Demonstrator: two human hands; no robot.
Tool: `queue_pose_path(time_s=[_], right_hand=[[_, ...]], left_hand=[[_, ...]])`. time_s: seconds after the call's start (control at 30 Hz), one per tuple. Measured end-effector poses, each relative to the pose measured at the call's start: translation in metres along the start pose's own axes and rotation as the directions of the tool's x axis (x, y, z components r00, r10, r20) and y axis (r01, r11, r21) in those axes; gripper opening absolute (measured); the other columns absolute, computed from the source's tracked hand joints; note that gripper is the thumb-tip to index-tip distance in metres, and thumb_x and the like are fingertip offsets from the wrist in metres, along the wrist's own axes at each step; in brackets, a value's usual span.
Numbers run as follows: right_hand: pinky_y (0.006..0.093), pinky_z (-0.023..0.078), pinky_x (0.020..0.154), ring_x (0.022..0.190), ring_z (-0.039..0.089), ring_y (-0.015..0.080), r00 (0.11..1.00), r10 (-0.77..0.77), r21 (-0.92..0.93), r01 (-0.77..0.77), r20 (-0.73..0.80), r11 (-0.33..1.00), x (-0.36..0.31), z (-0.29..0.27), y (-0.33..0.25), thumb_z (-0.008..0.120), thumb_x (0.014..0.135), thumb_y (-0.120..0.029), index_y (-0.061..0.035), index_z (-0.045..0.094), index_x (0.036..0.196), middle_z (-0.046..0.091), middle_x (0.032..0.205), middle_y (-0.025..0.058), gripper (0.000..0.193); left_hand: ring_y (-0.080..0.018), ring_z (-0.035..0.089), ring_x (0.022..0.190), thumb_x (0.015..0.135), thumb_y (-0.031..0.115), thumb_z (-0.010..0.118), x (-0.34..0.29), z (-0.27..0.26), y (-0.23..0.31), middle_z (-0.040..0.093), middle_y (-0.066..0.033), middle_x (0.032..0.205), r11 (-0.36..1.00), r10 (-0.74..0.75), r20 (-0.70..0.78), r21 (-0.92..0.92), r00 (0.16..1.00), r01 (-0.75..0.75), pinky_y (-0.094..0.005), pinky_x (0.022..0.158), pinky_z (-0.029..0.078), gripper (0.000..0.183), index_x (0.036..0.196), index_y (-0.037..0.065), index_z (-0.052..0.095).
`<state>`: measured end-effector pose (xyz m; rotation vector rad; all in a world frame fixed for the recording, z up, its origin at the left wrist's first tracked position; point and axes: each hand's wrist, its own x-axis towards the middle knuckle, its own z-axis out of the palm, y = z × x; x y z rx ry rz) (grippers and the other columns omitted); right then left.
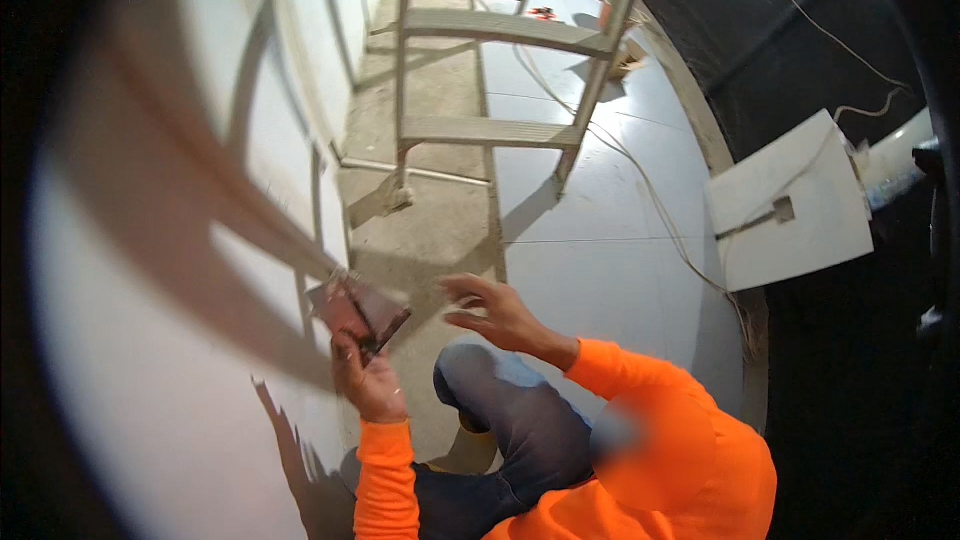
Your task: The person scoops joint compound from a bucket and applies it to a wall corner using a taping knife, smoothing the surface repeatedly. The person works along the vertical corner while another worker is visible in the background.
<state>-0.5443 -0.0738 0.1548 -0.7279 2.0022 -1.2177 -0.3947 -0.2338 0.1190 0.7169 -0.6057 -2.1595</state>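
Flat blade [362,312], dark and reddish, possibly a putty knife or small trowel, held edge-on against the white wall [170,360] at the left, low down near the floor. Gripped at its lower end by the hand nearer the wall [368,380] of a crouching co-worker in orange sleeves, fingers closed round it. Other hand [492,314] raised just beside it, fingers spread, holding nothing. Camera wearer's own hands out of view.

Wall around the blade smooth and evenly white, with no wet patch visible; work judged to be in progress, with no telling how much remains.

No packages or readable labels. White square board [800,230] at the right, with a small grey fitting and a pale cable [650,190]. Tiny red-orange items [541,12] on the floor beyond the stepladder [500,130].
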Motion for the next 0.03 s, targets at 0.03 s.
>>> queue_pose_path(time_s=[0.03], right_hand=[[0.0356, 0.057, 0.101, 0.123, 0.065, 0.0227, 0.998, -0.057, 0.048, 0.059, -0.037, 0.997, 0.0017, -0.0225, -0.0065, 0.079, 0.095, -0.019, -0.0047, 0.057, 0.147, 0.061, 0.144, 0.0151, 0.058]], left_hand=[[-0.0266, 0.062, 0.127, 0.103, 0.031, 0.066, -0.0020, 0.0211, 0.0126, 0.063, -0.0072, 0.139, 0.992, 0.040, 0.159, 0.112, 0.986, -0.058, -0.0501, 0.101, 0.058, 0.048, 0.143, 0.006, 0.055]])
